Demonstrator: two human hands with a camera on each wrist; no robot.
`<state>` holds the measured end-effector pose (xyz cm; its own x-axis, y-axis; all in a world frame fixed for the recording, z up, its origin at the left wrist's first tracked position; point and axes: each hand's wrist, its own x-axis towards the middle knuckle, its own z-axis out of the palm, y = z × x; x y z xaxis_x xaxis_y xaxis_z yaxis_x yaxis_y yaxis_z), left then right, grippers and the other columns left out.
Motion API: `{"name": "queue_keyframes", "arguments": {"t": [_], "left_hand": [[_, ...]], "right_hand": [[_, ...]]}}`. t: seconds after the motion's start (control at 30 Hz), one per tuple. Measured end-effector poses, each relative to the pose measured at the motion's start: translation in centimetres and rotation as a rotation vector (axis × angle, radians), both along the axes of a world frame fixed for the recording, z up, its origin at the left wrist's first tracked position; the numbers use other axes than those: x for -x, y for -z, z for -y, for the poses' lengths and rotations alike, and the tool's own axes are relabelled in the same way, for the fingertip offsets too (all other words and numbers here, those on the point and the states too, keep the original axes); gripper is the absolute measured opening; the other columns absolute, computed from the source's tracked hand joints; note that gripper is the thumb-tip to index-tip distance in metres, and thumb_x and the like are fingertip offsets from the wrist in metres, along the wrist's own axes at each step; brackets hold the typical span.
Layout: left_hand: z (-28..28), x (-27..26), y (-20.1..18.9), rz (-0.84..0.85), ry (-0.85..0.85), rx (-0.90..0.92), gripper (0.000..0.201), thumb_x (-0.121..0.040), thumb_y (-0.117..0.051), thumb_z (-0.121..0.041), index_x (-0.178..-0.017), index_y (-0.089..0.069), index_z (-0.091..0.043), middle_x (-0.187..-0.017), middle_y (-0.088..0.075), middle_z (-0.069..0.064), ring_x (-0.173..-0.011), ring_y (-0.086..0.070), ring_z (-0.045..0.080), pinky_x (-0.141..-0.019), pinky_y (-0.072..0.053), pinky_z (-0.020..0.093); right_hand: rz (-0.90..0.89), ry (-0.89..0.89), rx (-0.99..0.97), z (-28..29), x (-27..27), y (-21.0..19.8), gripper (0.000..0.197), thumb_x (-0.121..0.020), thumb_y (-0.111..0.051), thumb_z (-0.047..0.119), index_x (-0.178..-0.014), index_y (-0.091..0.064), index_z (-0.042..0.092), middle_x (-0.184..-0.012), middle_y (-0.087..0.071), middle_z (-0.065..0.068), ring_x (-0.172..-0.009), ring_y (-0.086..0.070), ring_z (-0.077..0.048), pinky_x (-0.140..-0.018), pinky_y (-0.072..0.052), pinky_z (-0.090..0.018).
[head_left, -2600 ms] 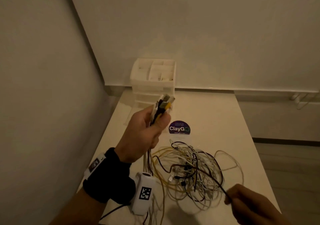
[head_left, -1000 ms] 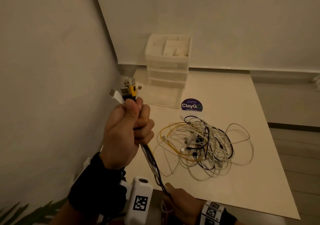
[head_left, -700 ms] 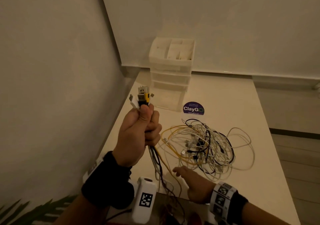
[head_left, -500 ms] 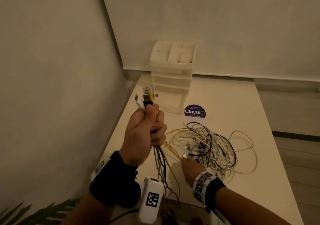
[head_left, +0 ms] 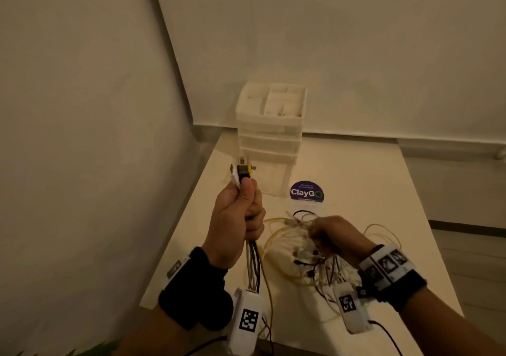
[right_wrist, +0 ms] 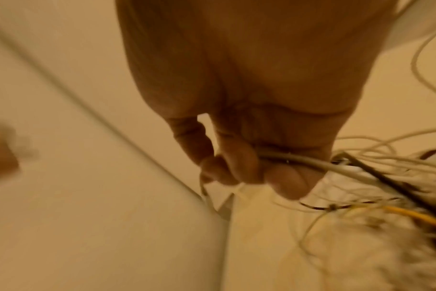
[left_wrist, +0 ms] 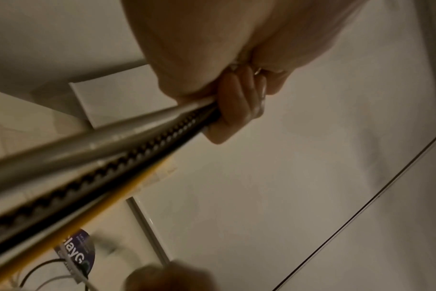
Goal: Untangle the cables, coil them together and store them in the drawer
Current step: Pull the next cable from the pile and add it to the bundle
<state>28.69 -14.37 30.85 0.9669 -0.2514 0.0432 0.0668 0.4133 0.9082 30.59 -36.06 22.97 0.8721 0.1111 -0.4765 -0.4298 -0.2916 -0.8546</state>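
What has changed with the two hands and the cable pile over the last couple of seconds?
The right hand moved from the near table edge up into the cable pile and now grips a white cable there, bunching the loops. The left hand kept its grip on the bundle of plug ends, upright as before. The drawer unit and sticker have not moved.

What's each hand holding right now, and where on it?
Left hand grips the cable bundle just below its connectors; right hand holds strands of the tangle.
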Motion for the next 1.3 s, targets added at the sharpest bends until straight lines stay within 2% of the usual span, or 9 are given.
{"name": "queue_keyframes", "arguments": {"t": [0.07,0.17,0.3,0.57,0.77,0.83,1.07,1.17,1.3], "left_hand": [[1.0,-0.7,0.1,0.022,-0.027,-0.071,0.035,-0.093,-0.05,-0.033,-0.069,-0.031,-0.017,-0.058,-0.017,0.003,-0.041,-0.012,0.011,-0.039,-0.014,0.018],[2.6,-1.4,-0.5,0.03,-0.042,-0.129,0.031,-0.09,-0.058,-0.032,-0.066,-0.039,-0.023,-0.056,-0.018,0.002,-0.043,-0.011,0.012,-0.04,-0.015,0.019],[4.3,-2.1,-1.4,0.072,-0.039,-0.18,0.031,-0.092,-0.061,-0.033,-0.079,-0.042,-0.013,-0.056,-0.022,0.002,-0.043,-0.013,0.014,-0.039,-0.017,0.022],[6.5,-2.6,-2.0,0.176,-0.06,-0.335,0.018,-0.098,-0.052,-0.019,-0.082,-0.049,-0.01,-0.048,-0.052,-0.014,-0.04,-0.049,-0.001,-0.043,-0.038,0.01],[7.0,-3.7,-0.7,0.221,-0.149,-0.429,0.033,-0.102,-0.04,-0.031,-0.076,-0.051,-0.014,-0.054,-0.044,-0.008,-0.046,-0.041,0.006,-0.048,-0.037,0.02],[6.7,-4.4,-0.9,0.217,-0.171,-0.399,0.038,-0.102,-0.037,-0.034,-0.074,-0.049,-0.012,-0.053,-0.04,-0.007,-0.044,-0.036,0.008,-0.046,-0.033,0.024],[2.8,-8.0,-5.3,0.189,-0.304,0.001,0.042,-0.105,-0.03,-0.033,-0.07,-0.047,-0.017,-0.054,-0.041,-0.003,-0.047,-0.054,0.019,-0.058,-0.057,0.043],[0.8,-8.9,-7.0,0.165,-0.352,0.053,0.04,-0.105,-0.032,-0.036,-0.07,-0.041,-0.02,-0.054,-0.03,-0.006,-0.038,-0.025,0.008,-0.038,-0.026,0.018],[0.3,-8.7,-6.5,0.215,-0.332,-0.074,0.036,-0.101,-0.043,-0.036,-0.069,-0.041,-0.021,-0.051,-0.026,-0.007,-0.038,-0.017,0.007,-0.038,-0.013,0.018]], "right_hand": [[0.086,0.169,-0.327,0.4,0.1,-2.5,0.022,-0.091,-0.044,-0.002,-0.076,-0.06,-0.002,-0.055,-0.041,-0.008,-0.044,-0.036,-0.016,-0.044,-0.031,-0.025],[0.301,0.17,-0.499,-0.4,1.3,-4.9,0.021,-0.095,-0.045,-0.003,-0.1,-0.065,-0.003,-0.062,-0.047,-0.011,-0.052,-0.041,-0.018,-0.05,-0.036,-0.027],[0.659,0.094,-0.247,-2.7,3.1,-6.6,0.031,-0.094,-0.053,-0.003,-0.113,-0.07,0.013,-0.068,-0.063,-0.01,-0.055,-0.049,-0.017,-0.056,-0.045,-0.026],[0.956,0.237,0.12,-4.2,3.4,-6.9,0.035,-0.094,-0.059,0.009,-0.118,-0.068,0.034,-0.077,-0.07,0.003,-0.057,-0.059,-0.013,-0.058,-0.052,-0.026],[0.882,0.296,0.147,-4.3,3.1,-7.0,0.006,-0.089,-0.067,0.017,-0.087,-0.063,0.021,-0.067,-0.07,0.009,-0.053,-0.065,-0.007,-0.056,-0.055,-0.025],[0.791,0.266,0.079,-4.1,3.1,-6.6,0.013,-0.091,-0.065,0.02,-0.082,-0.055,0.018,-0.065,-0.068,0.004,-0.049,-0.062,-0.009,-0.052,-0.052,-0.025],[0.606,-0.01,0.054,-0.9,2.8,-1.8,0.026,-0.098,-0.052,0.021,-0.077,-0.066,0.016,-0.056,-0.054,0.009,-0.052,-0.048,-0.002,-0.055,-0.04,-0.016],[0.575,0.04,0.094,1.0,2.3,0.7,0.032,-0.097,-0.051,0.028,-0.066,-0.06,0.024,-0.056,-0.05,0.005,-0.053,-0.044,-0.003,-0.056,-0.037,-0.021],[0.564,0.103,0.108,2.0,1.2,1.1,0.039,-0.097,-0.053,0.024,-0.058,-0.053,0.022,-0.053,-0.045,0.005,-0.053,-0.042,-0.005,-0.055,-0.035,-0.02]]}}
